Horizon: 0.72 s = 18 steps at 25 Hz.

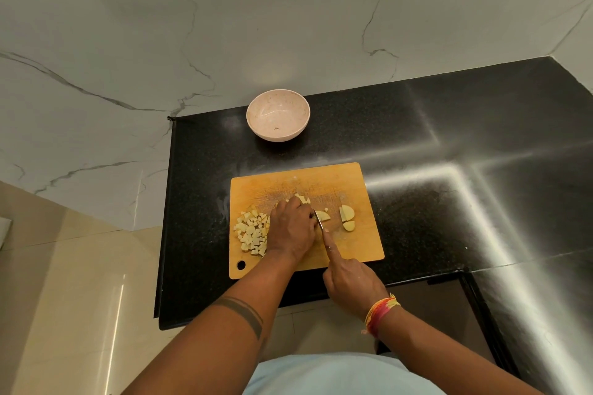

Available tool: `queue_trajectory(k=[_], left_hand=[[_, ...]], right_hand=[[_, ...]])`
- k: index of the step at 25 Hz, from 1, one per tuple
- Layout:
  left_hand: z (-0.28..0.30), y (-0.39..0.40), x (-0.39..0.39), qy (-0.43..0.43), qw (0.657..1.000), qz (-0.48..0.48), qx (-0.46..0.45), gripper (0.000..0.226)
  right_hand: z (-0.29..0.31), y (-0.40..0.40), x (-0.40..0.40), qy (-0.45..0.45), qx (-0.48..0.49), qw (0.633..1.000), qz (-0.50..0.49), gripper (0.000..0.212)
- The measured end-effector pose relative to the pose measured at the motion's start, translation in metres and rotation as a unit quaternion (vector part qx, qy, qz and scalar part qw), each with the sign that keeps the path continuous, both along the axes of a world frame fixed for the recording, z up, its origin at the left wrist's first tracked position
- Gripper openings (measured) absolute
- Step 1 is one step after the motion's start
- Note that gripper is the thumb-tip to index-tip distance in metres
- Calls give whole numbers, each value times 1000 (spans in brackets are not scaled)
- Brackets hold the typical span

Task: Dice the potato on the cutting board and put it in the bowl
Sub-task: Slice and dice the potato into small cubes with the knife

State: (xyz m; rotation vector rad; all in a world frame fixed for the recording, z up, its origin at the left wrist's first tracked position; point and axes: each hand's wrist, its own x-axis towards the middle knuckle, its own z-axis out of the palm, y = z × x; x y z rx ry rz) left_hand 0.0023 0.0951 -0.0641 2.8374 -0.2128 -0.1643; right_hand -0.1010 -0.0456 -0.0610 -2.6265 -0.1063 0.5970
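Your left hand (292, 228) mid-frame, fingers curled over potato (301, 199) on board (340, 179); right hand (351, 285) clamped on knife (319, 221), forefinger along spine; dice (252, 234) piled board's left; bowl (278, 114) above on worktop (449, 138)

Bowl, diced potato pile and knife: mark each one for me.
bowl (278, 96), head view, far rim.
diced potato pile (252, 233), head view, middle of heap.
knife (320, 222), head view, visible blade.
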Motion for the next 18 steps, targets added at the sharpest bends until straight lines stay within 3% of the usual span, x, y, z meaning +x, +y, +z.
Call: queue_trajectory(k=[9,13,18], left_hand=[[-1,2,0,-19,1000,12,2,25],[-2,-3,-9,-54,998,-35,-1,28],[-4,-6,-3,-75,995,-63,32,20]], right_hand=[[6,-20,-22,-12,28,999,-36,87],[5,-17,-11,-8,23,996,-86,84],[3,11,-4,6,31,998,-61,81]])
